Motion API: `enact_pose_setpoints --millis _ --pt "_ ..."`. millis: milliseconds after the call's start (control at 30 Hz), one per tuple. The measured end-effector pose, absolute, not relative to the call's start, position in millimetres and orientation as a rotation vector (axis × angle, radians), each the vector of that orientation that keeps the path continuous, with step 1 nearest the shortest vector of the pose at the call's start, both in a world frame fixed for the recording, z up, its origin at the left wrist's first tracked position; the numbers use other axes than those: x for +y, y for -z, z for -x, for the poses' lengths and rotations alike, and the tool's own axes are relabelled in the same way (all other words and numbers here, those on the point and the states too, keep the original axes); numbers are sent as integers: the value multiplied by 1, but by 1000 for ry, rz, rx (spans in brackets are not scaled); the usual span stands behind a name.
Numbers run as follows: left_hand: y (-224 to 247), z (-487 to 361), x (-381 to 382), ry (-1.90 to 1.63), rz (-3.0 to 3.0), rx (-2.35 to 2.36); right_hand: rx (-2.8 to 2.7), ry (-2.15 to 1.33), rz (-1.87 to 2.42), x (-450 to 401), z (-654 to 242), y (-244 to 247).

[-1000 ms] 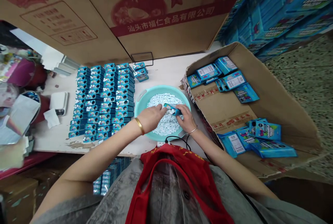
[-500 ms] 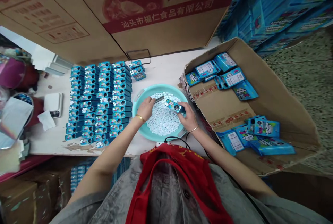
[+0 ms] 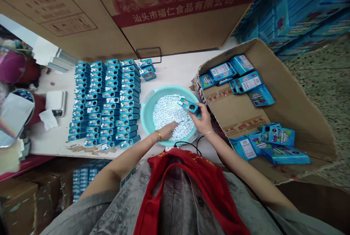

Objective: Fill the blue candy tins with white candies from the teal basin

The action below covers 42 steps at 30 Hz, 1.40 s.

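My right hand (image 3: 202, 119) grips a small blue candy box (image 3: 189, 106) over the basin, its end with a round dark opening turned up. Below it, a turquoise basin (image 3: 147, 118) holds a heap of small white candies (image 3: 166, 110). My left hand (image 3: 168, 130) is closed and pushed down against the candies near the basin's front. The small grey metal scoop it holds is mostly hidden by the fingers and candies.
Left of the basin, several rows of blue boxes (image 3: 111, 105) stand on the white table (image 3: 175, 73). To the right, an open carton (image 3: 298, 96) holds loose blue boxes. A white scale (image 3: 55, 102) sits far left; large cartons (image 3: 175, 34) wall off the back.
My left hand has moved down and right, from beside the box's end into the candies, taking the scoop along. The box in my right hand has shifted slightly up and right.
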<state>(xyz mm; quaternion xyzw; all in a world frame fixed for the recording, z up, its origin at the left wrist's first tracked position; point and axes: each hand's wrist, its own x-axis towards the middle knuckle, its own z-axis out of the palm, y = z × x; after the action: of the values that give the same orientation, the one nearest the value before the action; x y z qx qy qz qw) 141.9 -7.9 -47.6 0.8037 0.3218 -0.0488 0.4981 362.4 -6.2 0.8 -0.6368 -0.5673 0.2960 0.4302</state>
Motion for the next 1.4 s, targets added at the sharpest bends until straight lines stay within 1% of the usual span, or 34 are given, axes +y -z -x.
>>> enact_pose_setpoints --millis 133,267,367,467,600,667,767,867,933,1000,1100,1200,1300,1400 --pt "24 -127 4 -5 -1799 727 -1392 -790 1578 -5 -364 1" --pt "-25 -109 28 -114 -1840 692 -1435 -747 1567 -3 -364 1" --pt "-66 -105 51 -121 -1952 705 -1530 -705 1534 -2 -362 1" --pt "-99 -115 69 22 -2096 760 -1615 -682 1481 -4 -358 4" --pt "-129 -146 73 447 -2299 884 -1703 -665 1432 -10 -349 11" --pt "-142 -164 66 594 -2388 949 -1721 -668 1426 -13 -345 15" --pt "-158 -184 53 630 -2510 1013 -1708 -703 1426 -17 -340 18" --pt "-165 -183 50 592 -2560 1022 -1672 -755 1418 -18 -340 18" --pt "-160 -169 56 571 -2535 1065 -1635 -772 1429 -17 -342 17" --pt "-141 -149 65 532 -2474 1169 -1605 -775 1458 -15 -347 16" --pt "-86 -124 78 435 -2355 1321 -1591 -770 1489 -12 -352 13" --pt "-22 -120 76 395 -2294 1341 -1575 -754 1495 -8 -355 9" --pt "23 -134 56 377 -2308 1236 -1531 -748 1520 -5 -355 6" --pt "42 -148 27 325 -2325 1002 -1498 -761 1549 -3 -356 4"
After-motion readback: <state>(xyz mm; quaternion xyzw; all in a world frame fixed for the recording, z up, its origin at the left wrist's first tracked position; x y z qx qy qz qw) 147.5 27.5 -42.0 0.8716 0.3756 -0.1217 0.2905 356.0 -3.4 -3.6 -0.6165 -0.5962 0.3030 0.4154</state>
